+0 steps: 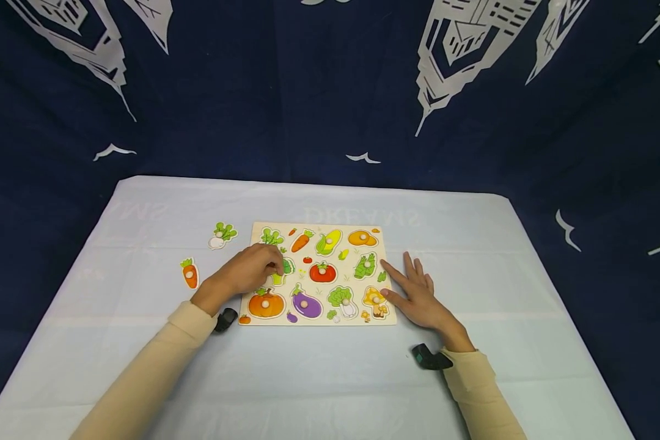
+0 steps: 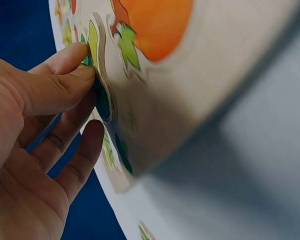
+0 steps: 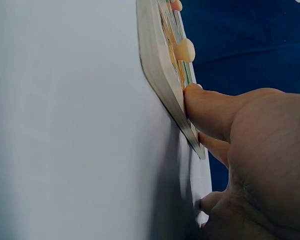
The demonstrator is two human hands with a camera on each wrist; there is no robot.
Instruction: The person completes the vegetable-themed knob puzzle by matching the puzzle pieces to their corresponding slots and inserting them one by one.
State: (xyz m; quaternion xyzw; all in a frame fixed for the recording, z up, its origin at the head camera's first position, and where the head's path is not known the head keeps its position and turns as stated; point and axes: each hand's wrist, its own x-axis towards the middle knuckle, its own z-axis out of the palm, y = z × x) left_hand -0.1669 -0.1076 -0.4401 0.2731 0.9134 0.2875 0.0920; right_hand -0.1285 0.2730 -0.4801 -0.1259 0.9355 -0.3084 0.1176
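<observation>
A wooden vegetable puzzle board [image 1: 313,318] lies on the table. My left hand [image 1: 253,267] is over the board's left side and pinches a green broccoli piece [image 1: 287,266] between thumb and fingers. In the left wrist view the broccoli piece [image 2: 104,75] shows its thick edge standing above the board's surface; whether any of it is in a recess I cannot tell. My right hand [image 1: 418,296] rests at the board's right edge with fingers spread, thumb near the mushroom piece [image 1: 374,299]. In the right wrist view the thumb [image 3: 210,110] touches the board's rim.
Left of the board lie a loose carrot piece [image 1: 189,275] and a loose white radish piece with green leaves [image 1: 220,236]. Knobbed pieces on the board include a pumpkin [image 1: 264,305], an eggplant [image 1: 310,307] and a tomato [image 1: 322,273]. A dark patterned cloth [image 1: 280,110] hangs behind the table.
</observation>
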